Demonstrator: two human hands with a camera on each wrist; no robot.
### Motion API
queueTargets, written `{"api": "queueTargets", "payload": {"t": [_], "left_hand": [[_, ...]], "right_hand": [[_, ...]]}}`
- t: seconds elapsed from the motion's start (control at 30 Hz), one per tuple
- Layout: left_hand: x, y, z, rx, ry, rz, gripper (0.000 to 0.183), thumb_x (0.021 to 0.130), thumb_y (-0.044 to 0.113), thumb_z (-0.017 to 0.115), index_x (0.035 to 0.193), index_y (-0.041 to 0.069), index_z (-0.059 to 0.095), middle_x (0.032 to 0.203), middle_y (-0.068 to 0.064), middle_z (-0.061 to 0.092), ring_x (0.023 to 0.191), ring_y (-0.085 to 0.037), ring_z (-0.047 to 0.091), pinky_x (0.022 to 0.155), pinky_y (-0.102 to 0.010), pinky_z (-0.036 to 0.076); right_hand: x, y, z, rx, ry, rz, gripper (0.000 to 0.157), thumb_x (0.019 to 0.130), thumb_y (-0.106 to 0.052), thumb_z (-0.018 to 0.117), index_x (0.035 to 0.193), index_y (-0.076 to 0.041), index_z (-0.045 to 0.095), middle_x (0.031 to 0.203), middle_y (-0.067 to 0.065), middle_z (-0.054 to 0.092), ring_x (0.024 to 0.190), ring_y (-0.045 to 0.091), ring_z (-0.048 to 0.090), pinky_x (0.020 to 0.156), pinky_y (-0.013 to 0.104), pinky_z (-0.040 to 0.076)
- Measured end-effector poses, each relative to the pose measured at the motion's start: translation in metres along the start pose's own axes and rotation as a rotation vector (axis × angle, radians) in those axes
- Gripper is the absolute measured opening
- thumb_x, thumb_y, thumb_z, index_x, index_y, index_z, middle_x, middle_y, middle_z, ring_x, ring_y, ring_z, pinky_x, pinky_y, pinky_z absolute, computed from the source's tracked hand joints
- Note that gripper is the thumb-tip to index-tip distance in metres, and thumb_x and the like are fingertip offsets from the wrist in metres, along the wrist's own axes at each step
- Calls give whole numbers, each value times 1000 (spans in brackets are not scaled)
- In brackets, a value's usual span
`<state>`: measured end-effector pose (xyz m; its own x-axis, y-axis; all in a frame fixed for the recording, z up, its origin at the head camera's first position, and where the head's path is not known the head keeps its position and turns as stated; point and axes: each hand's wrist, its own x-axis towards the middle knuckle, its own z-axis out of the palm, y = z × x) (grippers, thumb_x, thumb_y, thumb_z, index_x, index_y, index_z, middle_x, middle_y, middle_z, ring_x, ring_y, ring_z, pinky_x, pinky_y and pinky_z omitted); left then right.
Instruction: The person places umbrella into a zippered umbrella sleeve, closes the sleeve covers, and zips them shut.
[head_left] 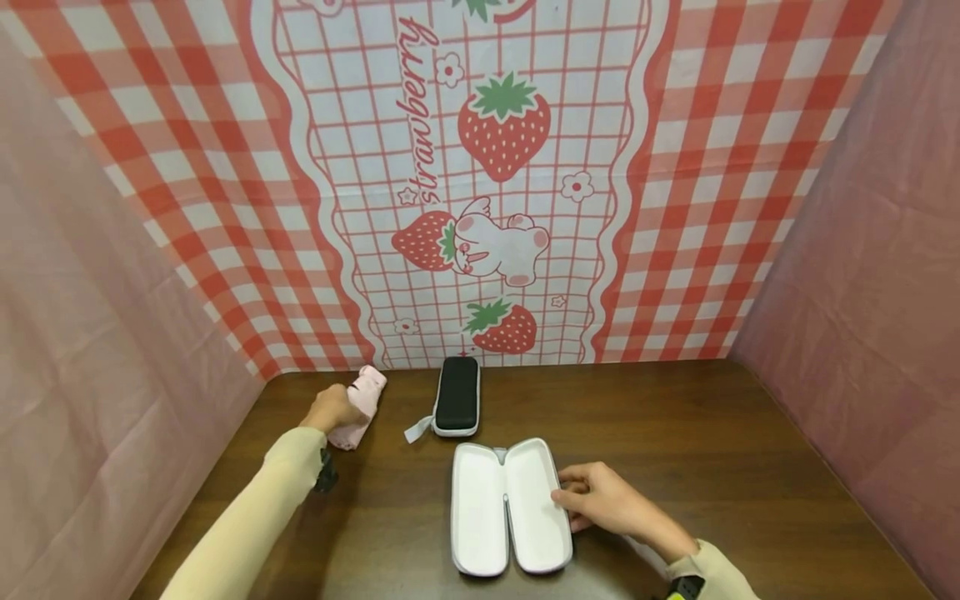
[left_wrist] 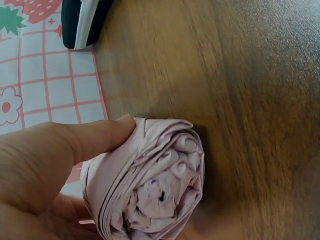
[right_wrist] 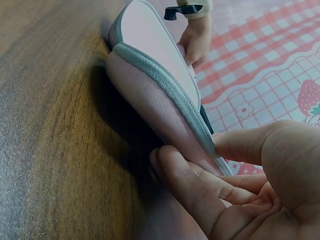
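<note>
My left hand [head_left: 332,408] grips a rolled-up pale pink bundle [head_left: 365,398] of thin, creased material near the back left of the table. In the left wrist view the bundle's spiralled end [left_wrist: 155,195] faces the camera, with the thumb along its side. A zippered case [head_left: 480,508] lies spread open at the front middle, its two white-lined halves facing up. At its right edge, my right hand [head_left: 603,498] pinches the rim between thumb and fingers. The right wrist view shows the case's pink outer shell [right_wrist: 150,100] and grey zipper [right_wrist: 165,75].
Behind the open case lies a black zippered case [head_left: 457,392] with a pale pull tab [head_left: 418,429]. The brown wooden table [head_left: 675,425] meets a strawberry-print cloth [head_left: 510,208] at the back. Pink curtains [head_left: 862,250] hang at both sides.
</note>
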<state>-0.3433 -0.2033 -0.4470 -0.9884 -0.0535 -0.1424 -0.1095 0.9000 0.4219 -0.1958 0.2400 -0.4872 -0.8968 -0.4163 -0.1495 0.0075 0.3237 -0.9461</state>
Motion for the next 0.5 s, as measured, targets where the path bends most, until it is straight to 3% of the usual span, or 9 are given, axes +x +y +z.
{"api": "queueTargets", "payload": {"t": [0.1,0.3,0.5], "left_hand": [[0,1,1,31,9,36,55,78,24,82,109,-16,62,109,-35,66,102,-47,66,90,-54,56],[-1,2,0,-3,9,58,49,84,29,72,104,-15,62,111,-36,65,104,-47,65,90,-56,55],[-5,-1,2,-62,1,44,37,82,32,71,80,-3,60,84,-22,63,75,-31,61,62,-42,56]], "right_hand": [[0,0,0,3,-6,-3,61,98,-14,70,135,27,44,102,21,74,84,25,73,66,35,63],[-1,-1,2,7,-3,-8,63,98,-13,69,135,28,41,101,21,74,85,25,73,66,35,63],[-2,-1,3,26,-10,-11,62,98,-13,68,136,28,40,100,20,74,84,26,74,66,36,63]]}}
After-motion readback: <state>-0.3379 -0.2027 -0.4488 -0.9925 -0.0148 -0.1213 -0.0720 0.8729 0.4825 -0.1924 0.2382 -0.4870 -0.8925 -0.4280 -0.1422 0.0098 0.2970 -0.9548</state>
